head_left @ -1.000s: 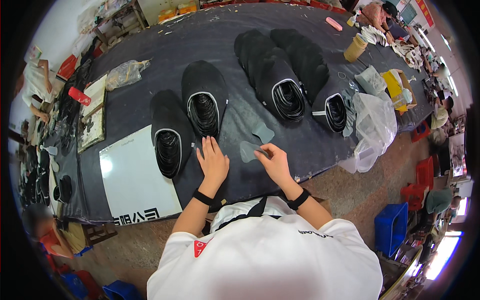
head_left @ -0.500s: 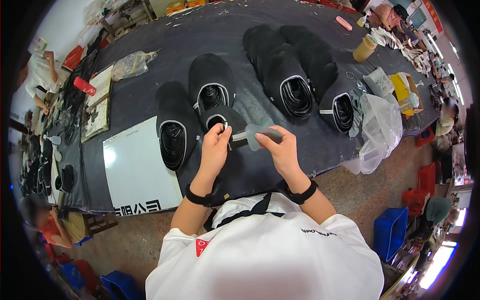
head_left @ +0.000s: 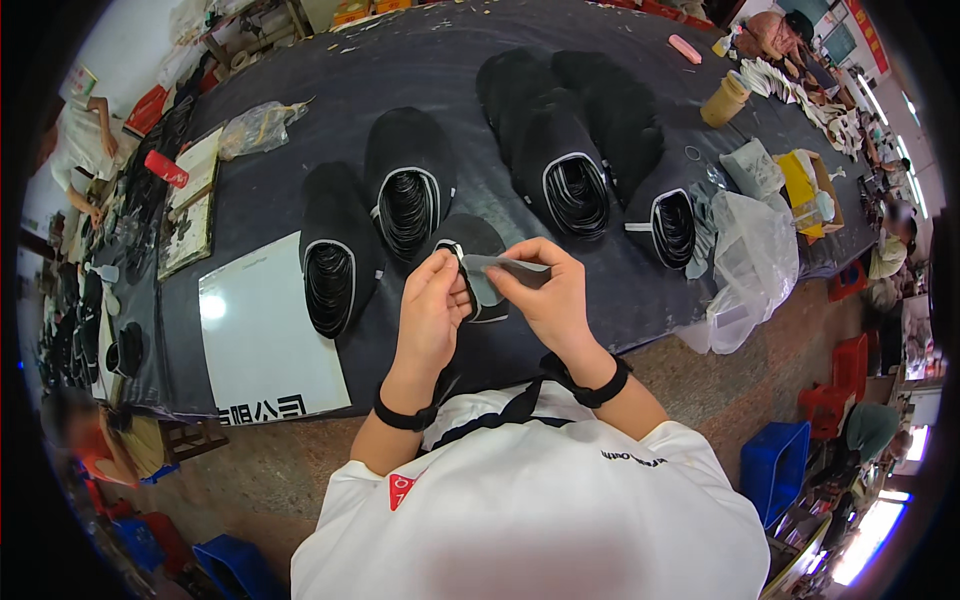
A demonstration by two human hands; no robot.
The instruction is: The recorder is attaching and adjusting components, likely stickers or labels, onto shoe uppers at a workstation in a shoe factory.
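Both my hands are raised over the near edge of a dark-covered table (head_left: 440,80). My left hand (head_left: 432,300) pinches the rim of a black shoe upper (head_left: 470,240) with a white-trimmed opening. My right hand (head_left: 545,290) holds a small grey fabric piece (head_left: 510,268) against that upper, thumb and fingers closed on it. Behind the hands lie stacks of black shoe uppers: one stack (head_left: 335,255) to the left, one (head_left: 408,185) in the middle, and further stacks (head_left: 560,150) to the right.
A white board (head_left: 265,345) lies at the table's near left. A clear plastic bag (head_left: 750,265) hangs at the right edge. A yellow box (head_left: 805,185), a tan roll (head_left: 725,98) and another person's work lie far right. Blue crates (head_left: 775,465) stand on the floor.
My hands have lifted off the table, bringing up a shoe upper and the grey piece that lay flat a second ago, and now hold them together in the air.
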